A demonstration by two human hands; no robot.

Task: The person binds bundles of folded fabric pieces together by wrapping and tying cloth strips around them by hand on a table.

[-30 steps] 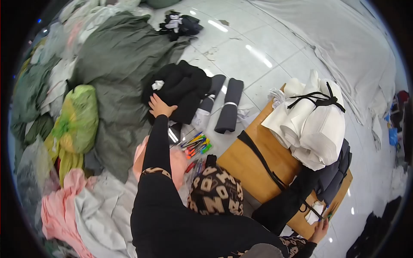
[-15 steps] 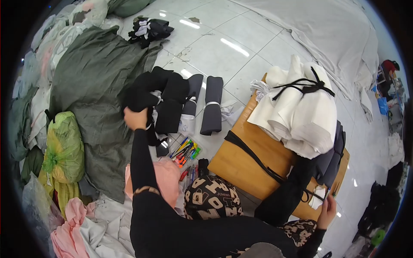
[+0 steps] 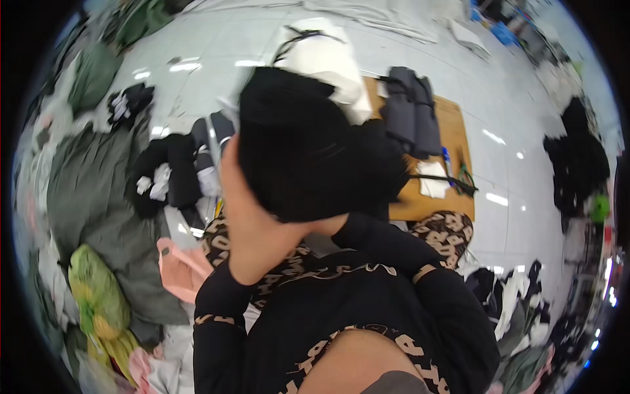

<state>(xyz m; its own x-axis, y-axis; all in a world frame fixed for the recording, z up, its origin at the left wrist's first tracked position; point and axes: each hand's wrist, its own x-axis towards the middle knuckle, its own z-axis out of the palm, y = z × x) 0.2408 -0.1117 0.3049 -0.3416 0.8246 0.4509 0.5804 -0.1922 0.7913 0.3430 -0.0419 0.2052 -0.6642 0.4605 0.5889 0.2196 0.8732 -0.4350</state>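
Observation:
A thick roll of black fabric [image 3: 295, 144], blurred by motion, is raised in front of my chest. My left hand [image 3: 252, 226] grips it from the left and below, thumb up along its side. Only a bit of my right hand [image 3: 330, 225] shows under the roll's lower edge; its fingers are hidden behind the cloth. Beyond the roll stands a low wooden table [image 3: 453, 125], partly covered by it. On the table lie dark grey rolls [image 3: 412, 115], a white bundle [image 3: 321, 56] tied with black cord, a white piece [image 3: 433, 180], a blue pen [image 3: 447, 156] and green-handled scissors [image 3: 465, 176].
Left of the table, more black rolls [image 3: 180, 171] lie on the tiled floor. A dark grey-green sheet [image 3: 92, 190], a yellow-green bag [image 3: 98, 289] and pink cloth [image 3: 184, 266] are on my left. Fabric piles [image 3: 515, 295] lie at the right.
My left hand has brought a black roll from the floor on the left to before my chest. My right hand has left the table's right edge and joined it. The view has turned right.

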